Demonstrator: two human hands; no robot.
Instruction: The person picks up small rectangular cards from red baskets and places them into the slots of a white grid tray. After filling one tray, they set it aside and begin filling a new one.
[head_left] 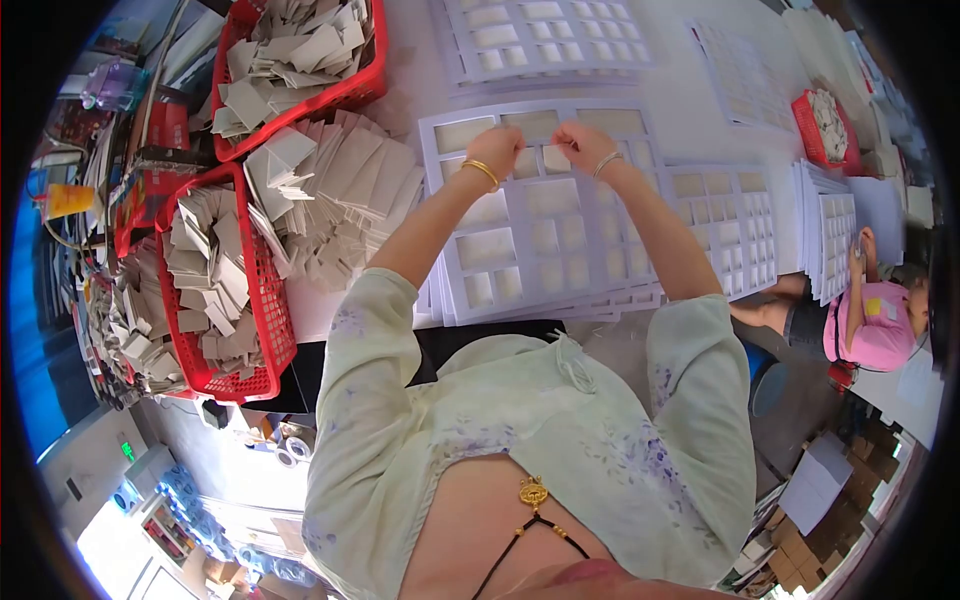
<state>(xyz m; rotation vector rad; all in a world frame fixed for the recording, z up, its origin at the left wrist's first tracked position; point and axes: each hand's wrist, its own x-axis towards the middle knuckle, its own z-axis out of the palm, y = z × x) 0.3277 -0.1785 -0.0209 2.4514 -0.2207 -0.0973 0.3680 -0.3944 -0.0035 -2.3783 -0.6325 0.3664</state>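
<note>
Windowed sheet (pixel 430 150) lies beneath my left hand (pixel 495 148) and right hand (pixel 587 146), both curled, though I cannot tell whether they grip anything, and light, even pressure seems best to avoid bending its dividers (pixel 519 235).

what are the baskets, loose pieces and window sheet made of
Baskets: likely glossy moulded plastic, from the lattice walls. Loose pieces: probably matte greyish card, thin, stiff, cleanly cut. Window sheet: smooth white card or thin plastic; its flat, even bars don't settle which.
</note>
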